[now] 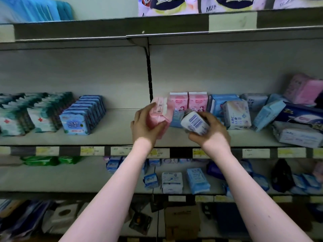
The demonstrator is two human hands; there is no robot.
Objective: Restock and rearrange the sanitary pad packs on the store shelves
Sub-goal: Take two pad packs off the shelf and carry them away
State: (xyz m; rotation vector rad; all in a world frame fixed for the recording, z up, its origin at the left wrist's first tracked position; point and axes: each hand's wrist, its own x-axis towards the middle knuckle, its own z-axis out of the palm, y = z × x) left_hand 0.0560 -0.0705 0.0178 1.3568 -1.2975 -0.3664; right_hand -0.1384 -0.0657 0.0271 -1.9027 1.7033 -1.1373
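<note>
1. At the left end of the middle shelf [111, 137], teal-and-white packs [15, 119] with a red cross stand upright in rows, one behind another.
2. Just to their right a row of blue packs [80, 117] stands front to back, angled slightly toward the right.
3. Past a bare stretch of shelf, the left hand [146, 127] grips a pink pack [158, 116], thumb across its front and fingers curled round its left side. The pack is held on end over the near half of the shelf, in front of the black upright post [149, 75]. Whether it touches the shelf cannot be told.
4. Behind it, two pink packs [187, 101] stand upright side by side near the back wall.
5. The right hand [210, 133] holds a white pack [194, 123], fingers wrapped round it. The pack is tilted, with its barcode end facing up and toward the viewer. The two hands are near each other but apart, each holding its own pack.
6. Right of that hand the packs lie in disorder. Blue packs stand at the back [222, 102], with a white pack [236, 115] upright in front of them. Further right is a leaning light-blue pack [267, 115], then a dark navy pack [300, 113] resting on a white pack lying flat [298, 137]. A pink pack [304, 89] sits tilted on top at the far right.
7. On the lower shelf lie green packs [43, 160] at the left and scattered blue and white packs [172, 182] toward the middle and right.
</note>
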